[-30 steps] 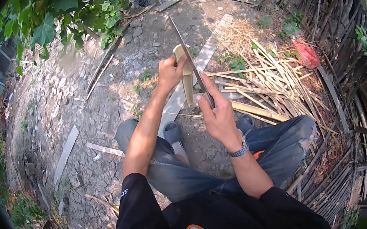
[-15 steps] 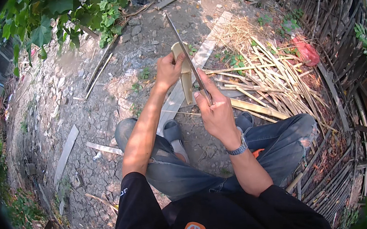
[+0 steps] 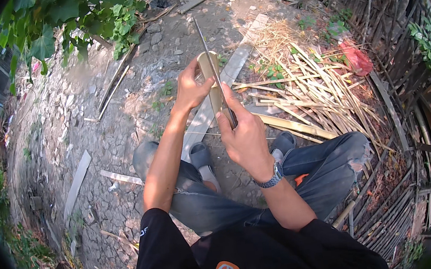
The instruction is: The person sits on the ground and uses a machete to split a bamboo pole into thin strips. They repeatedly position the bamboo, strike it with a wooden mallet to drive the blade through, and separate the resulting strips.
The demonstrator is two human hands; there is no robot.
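Note:
My left hand [image 3: 188, 88] is wrapped round a pale split piece of bamboo [image 3: 205, 67], its thumb lying across the front. The bamboo is held nearly upright in front of my knees. In my right hand [image 3: 246, 135] is a long, dark-bladed knife [image 3: 202, 39], its tip pointing away from me and its handle mostly covered by the fingers. The blade lies along the bamboo's right side and extends beyond its far end. From this view I cannot tell whether the edge is cutting into it. My two hands are close together, the right one nearer to me.
A heap of pale bamboo strips [image 3: 311, 89] spreads over the ground at right, beside a red plastic bag [image 3: 357, 59]. A grey board [image 3: 237, 64] lies beyond my hands. Stacked dry sticks [image 3: 381, 25] line the right side. Leafy branches [image 3: 61, 19] hang at the far left.
My right hand has shifted left with the knife, bringing the blade over more of the bamboo. My left hand has moved slightly left and its thumb sits lower on the piece.

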